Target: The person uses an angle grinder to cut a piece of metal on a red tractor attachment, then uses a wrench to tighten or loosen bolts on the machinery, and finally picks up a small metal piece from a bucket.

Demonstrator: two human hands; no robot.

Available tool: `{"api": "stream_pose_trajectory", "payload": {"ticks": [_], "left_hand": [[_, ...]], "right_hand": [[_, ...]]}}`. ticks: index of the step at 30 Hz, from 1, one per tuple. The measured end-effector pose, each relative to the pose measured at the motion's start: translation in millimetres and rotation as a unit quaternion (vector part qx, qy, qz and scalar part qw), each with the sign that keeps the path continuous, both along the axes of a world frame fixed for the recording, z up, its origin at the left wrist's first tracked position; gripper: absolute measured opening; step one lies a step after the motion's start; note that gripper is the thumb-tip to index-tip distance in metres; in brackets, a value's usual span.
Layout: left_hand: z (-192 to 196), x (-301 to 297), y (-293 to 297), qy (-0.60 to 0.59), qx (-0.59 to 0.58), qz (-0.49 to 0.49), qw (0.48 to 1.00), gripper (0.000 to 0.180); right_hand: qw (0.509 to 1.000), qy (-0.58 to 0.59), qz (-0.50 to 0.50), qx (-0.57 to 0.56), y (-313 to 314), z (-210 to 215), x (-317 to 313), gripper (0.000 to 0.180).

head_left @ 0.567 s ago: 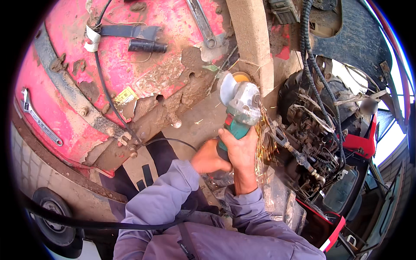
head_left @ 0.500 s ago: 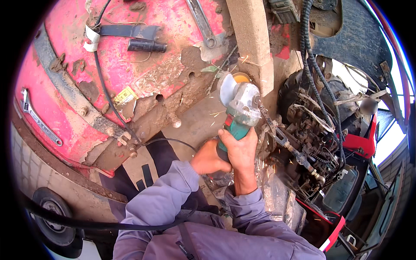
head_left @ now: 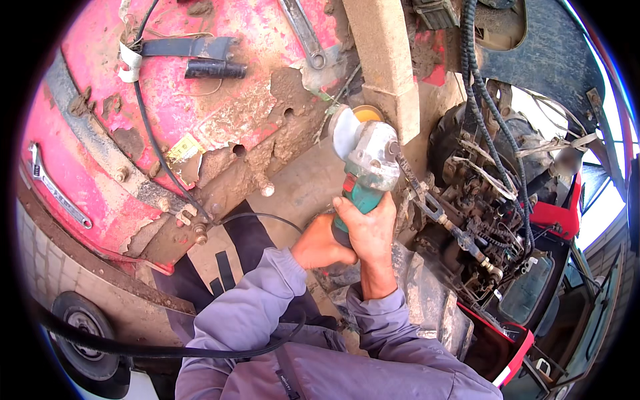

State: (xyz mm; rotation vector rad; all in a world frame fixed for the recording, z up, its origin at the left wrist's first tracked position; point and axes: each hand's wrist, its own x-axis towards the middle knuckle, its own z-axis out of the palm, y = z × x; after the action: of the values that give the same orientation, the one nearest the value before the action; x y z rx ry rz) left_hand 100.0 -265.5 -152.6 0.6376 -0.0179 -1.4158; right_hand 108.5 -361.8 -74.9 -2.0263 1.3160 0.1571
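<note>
Both my hands are wrapped round a green angle grinder (head_left: pixel 364 198) with a grey metal head. My left hand (head_left: pixel 321 244) grips the rear of its body from the left, and my right hand (head_left: pixel 371 233) closes over it from the right, thumb along the casing. The grinder's pale guard (head_left: pixel 345 133) faces up and left. Behind it shows a yellow-orange disc (head_left: pixel 368 114), close to the lower end of a dusty beige steel beam (head_left: pixel 390 80). Whether disc and beam touch, I cannot tell. A dark cord runs leftward from near my left hand.
A worn red machine panel (head_left: pixel 220 120) caked with dirt fills the left; an adjustable wrench (head_left: pixel 60 195), a combination wrench (head_left: pixel 305 37) and a black tube (head_left: pixel 215 69) lie on it. Right of my hands are a metal linkage (head_left: pixel 453 230), black hoses (head_left: pixel 490 120) and a tractor.
Sparks that flew around the grinder earlier no longer show. The view has shifted slightly, while both hands keep their grip on the angle grinder.
</note>
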Motion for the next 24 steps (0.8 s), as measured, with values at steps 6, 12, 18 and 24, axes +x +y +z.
{"api": "stream_pose_trajectory", "payload": {"ticks": [6,12,18,24], "left_hand": [[-2,-3,-2,-0.004,-0.013,0.025,1.000,0.035],[-5,-4,-3,0.009,-0.030,0.022,0.999,0.039],[-8,-1,-3,0.029,-0.027,0.026,0.999,0.040],[-6,3,-1,0.017,-0.029,-0.033,0.999,0.039]], "right_hand": [[0.999,0.008,0.037,-0.009,0,1,2,0.044],[0.999,0.016,0.046,-0.019,2,3,6,0.048],[0.999,-0.013,0.024,0.021,7,4,15,0.048],[0.999,0.002,0.033,0.004,3,2,4,0.048]]}}
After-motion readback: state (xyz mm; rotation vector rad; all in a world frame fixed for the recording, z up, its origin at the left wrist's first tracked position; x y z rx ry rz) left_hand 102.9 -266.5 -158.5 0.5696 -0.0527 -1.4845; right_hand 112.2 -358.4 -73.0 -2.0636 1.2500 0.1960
